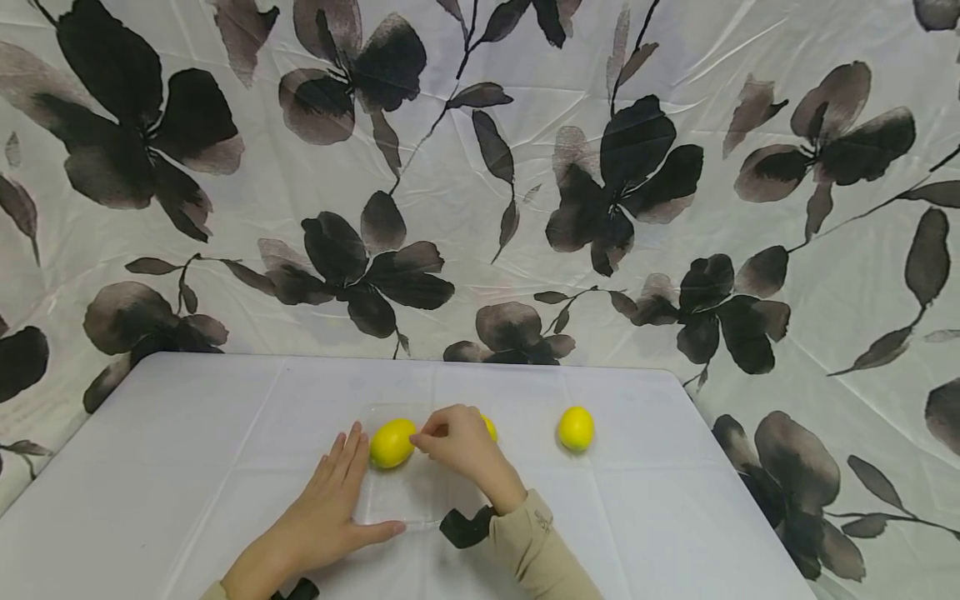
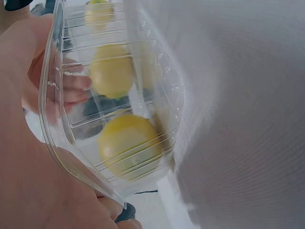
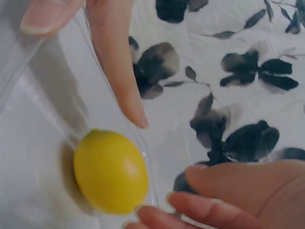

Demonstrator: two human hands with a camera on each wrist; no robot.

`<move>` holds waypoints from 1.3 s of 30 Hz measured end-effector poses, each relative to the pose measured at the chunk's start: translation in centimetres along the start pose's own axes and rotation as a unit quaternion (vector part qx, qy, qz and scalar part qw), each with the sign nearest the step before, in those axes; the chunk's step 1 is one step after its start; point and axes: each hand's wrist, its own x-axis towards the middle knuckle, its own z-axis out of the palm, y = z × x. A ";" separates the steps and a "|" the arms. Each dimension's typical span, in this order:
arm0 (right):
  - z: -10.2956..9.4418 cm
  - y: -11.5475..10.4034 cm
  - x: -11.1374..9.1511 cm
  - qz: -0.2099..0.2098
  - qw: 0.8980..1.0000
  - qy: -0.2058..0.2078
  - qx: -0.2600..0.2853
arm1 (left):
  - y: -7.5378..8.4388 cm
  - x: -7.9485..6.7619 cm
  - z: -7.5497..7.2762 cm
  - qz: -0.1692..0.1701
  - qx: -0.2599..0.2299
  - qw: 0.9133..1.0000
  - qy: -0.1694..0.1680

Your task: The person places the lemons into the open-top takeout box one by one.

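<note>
A clear plastic container (image 1: 405,504) stands on the table with a yellow lemon (image 1: 392,444) in its left far part. My left hand (image 1: 318,504) lies along the left side, fingers straight and thumb stretched out at the front edge. In the left wrist view its fingertips (image 2: 112,208) are at the rim. Over the container, my right hand (image 1: 468,450) points left, its loosely bent fingertips right at the lemon's right edge. The right wrist view shows the lemon (image 3: 112,171) in the container, with the right fingers (image 3: 209,207) beside it and nothing between them.
A second lemon (image 1: 489,427) is mostly hidden by my right hand. Farther right, a third lemon (image 1: 576,429) rests on the white-covered table (image 1: 660,517). A floral cloth (image 1: 495,233) hangs behind the table's far edge. Dark bands are on both wrists.
</note>
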 end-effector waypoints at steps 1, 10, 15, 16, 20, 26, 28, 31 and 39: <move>-0.2 0.2 -0.1 -0.003 1.000 0.003 0.011 | 0.0 0.0 0.0 -0.002 -0.001 1.000 -0.001; -2.5 2.3 -0.9 -0.057 0.993 0.041 0.091 | -0.2 0.1 0.2 -0.008 0.001 1.000 -0.007; -3.8 3.8 -1.5 -0.076 0.988 0.079 0.113 | -0.1 0.2 -0.1 -0.007 0.001 1.000 -0.011; -4.0 4.1 -1.6 -0.080 0.986 0.087 0.115 | -0.1 0.2 -0.2 -0.006 0.001 1.000 -0.010; -4.8 5.2 -2.1 -0.100 0.980 0.127 0.112 | -0.1 0.1 -0.3 -0.005 0.000 1.000 -0.011; -6.2 6.9 -2.7 -0.110 0.968 0.203 0.099 | -0.2 0.1 -0.1 -0.005 -0.005 1.000 -0.011; -6.9 6.9 -3.1 -0.111 0.963 0.228 0.087 | -0.1 0.1 -0.1 -0.004 -0.007 1.000 -0.009; -8.2 6.4 -4.1 -0.107 0.957 0.259 0.069 | -0.1 0.0 -0.1 -0.007 -0.006 1.000 -0.009; -10.9 10.4 -4.7 -0.054 0.948 0.300 0.092 | 0.2 0.1 -0.1 -0.015 -0.007 1.000 -0.015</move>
